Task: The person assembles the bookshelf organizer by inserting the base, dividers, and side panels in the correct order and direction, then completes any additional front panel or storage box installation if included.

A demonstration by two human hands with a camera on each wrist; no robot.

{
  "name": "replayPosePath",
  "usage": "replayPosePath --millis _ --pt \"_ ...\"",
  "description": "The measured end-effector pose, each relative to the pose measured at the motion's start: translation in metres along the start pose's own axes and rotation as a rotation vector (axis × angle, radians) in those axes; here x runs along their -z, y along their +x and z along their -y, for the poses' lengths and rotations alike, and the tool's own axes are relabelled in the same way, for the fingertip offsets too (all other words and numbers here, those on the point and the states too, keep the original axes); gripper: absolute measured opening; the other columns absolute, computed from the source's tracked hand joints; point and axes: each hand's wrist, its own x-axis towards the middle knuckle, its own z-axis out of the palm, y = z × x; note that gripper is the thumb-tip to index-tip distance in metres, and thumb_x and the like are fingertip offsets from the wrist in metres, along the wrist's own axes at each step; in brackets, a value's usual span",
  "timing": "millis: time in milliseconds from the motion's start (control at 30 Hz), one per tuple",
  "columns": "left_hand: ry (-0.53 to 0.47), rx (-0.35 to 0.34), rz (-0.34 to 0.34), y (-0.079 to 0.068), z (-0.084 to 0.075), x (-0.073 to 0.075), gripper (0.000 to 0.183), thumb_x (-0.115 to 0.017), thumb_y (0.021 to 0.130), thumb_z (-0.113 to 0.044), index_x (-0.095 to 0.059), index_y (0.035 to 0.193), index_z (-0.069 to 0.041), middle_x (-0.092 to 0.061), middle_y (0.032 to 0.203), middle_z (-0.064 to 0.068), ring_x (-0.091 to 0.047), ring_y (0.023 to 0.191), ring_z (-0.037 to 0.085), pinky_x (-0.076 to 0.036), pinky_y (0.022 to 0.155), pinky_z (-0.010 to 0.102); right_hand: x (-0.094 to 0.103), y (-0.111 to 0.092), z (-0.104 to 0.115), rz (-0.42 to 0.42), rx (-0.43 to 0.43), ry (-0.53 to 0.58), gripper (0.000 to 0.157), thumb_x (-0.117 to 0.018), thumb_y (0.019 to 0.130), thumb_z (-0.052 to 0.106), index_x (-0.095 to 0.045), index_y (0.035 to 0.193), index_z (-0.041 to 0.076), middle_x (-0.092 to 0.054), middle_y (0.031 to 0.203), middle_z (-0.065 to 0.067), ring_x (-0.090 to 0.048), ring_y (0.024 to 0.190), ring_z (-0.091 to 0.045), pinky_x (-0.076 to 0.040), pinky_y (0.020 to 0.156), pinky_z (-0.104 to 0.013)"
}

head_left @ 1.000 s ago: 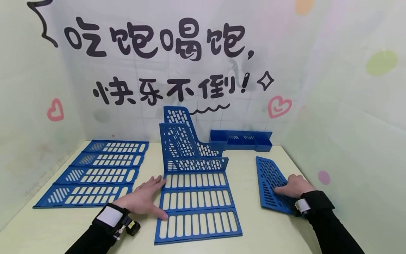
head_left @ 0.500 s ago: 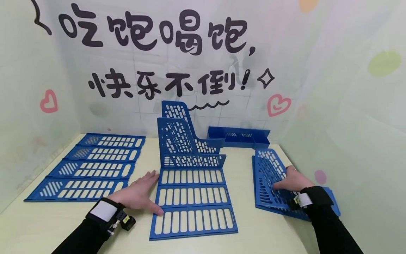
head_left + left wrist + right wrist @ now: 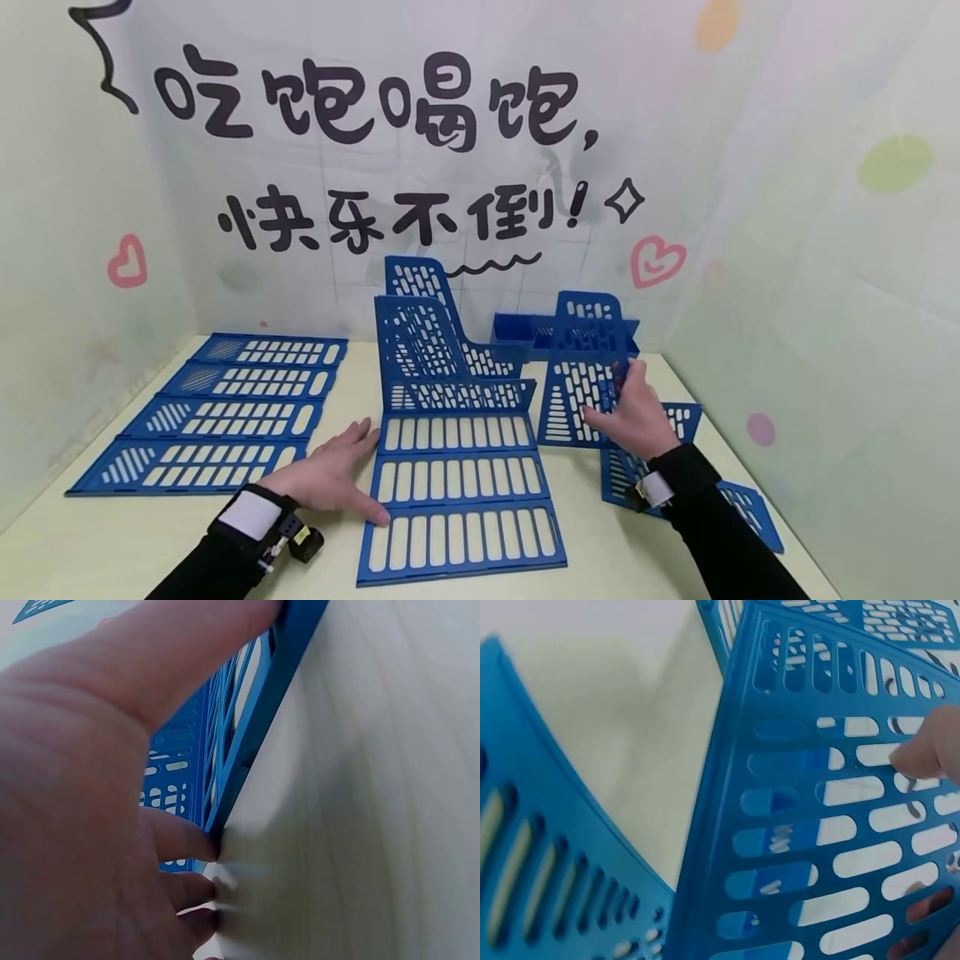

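Observation:
My right hand [image 3: 630, 417] grips a blue perforated side panel [image 3: 576, 357] and holds it upright, right of the file rack. In the right wrist view the thumb [image 3: 926, 750] presses on the slotted face of this panel [image 3: 739, 750]. My left hand [image 3: 330, 475] rests at the left edge of the blue slotted base [image 3: 461, 504]. Its thumb lies on the base's edge [image 3: 259, 727] in the left wrist view, the other fingers along the side. Two cut-away dividers [image 3: 384, 350] stand at the back of that base.
More perforated panels [image 3: 761, 517] lie on the table [image 3: 570, 533] under and beyond my right forearm. A flat blue grid panel [image 3: 180, 408] lies on the left. At the back right, partly behind the held panel, stands a compartment tray [image 3: 512, 329]. A printed cloth [image 3: 315, 275] hangs behind.
My right hand has lifted a panel off the pile at the right and brought it left and upright. The panels beneath it now show. My left hand stays at the base.

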Motion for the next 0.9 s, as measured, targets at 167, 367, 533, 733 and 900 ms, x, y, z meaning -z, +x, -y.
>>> replayPosePath --millis 167,367,533,733,900 --pt "-0.002 -0.004 0.004 0.000 0.003 -0.003 0.140 -0.100 0.070 -0.061 -0.028 0.170 0.005 -0.009 0.181 0.032 -0.009 0.166 0.060 -0.015 0.126 0.084 -0.014 -0.002 -0.002 0.019 0.004 -0.026 0.082 -0.087 0.094 0.026 -0.030 0.145 -0.003 -0.063 0.108 -0.019 -0.060 0.086 -0.026 -0.050 0.075 -0.036" --pt "0.000 0.000 0.009 0.000 0.003 -0.005 0.139 -0.100 0.069 -0.062 -0.030 0.170 0.003 -0.010 0.181 0.031 -0.009 0.165 0.061 -0.015 0.126 0.085 -0.018 -0.011 -0.012 -0.014 0.096 -0.085 0.072 -0.087 0.095 0.024 -0.033 0.135 -0.001 -0.059 0.100 -0.016 -0.057 0.084 -0.024 -0.048 0.075 -0.037" --pt "-0.003 -0.001 0.017 0.000 0.004 -0.004 0.138 -0.100 0.070 -0.061 -0.029 0.171 0.003 -0.010 0.181 0.031 -0.010 0.165 0.061 -0.017 0.126 0.084 -0.006 -0.014 -0.023 0.077 0.214 -0.113 0.065 -0.083 0.100 0.023 -0.038 0.141 0.000 -0.067 0.114 -0.015 -0.064 0.096 -0.021 -0.057 0.081 -0.038" --pt "-0.047 -0.012 0.026 0.000 0.010 0.001 0.138 -0.102 0.071 -0.054 -0.027 0.170 0.008 -0.010 0.181 0.032 -0.010 0.166 0.059 -0.018 0.129 0.080 0.017 -0.009 -0.032 0.202 0.313 -0.205 0.012 -0.072 0.107 0.018 -0.069 0.118 0.012 -0.077 0.103 0.000 -0.058 0.081 -0.005 -0.048 0.071 -0.026" --pt "-0.042 -0.039 0.031 0.001 0.012 0.004 0.133 -0.101 0.072 -0.053 -0.031 0.169 0.006 -0.009 0.181 0.032 -0.009 0.165 0.061 -0.018 0.128 0.081 0.014 -0.008 -0.029 0.244 0.359 -0.204 0.010 -0.069 0.108 0.015 -0.075 0.116 0.013 -0.081 0.105 0.001 -0.068 0.082 -0.006 -0.053 0.072 -0.026"
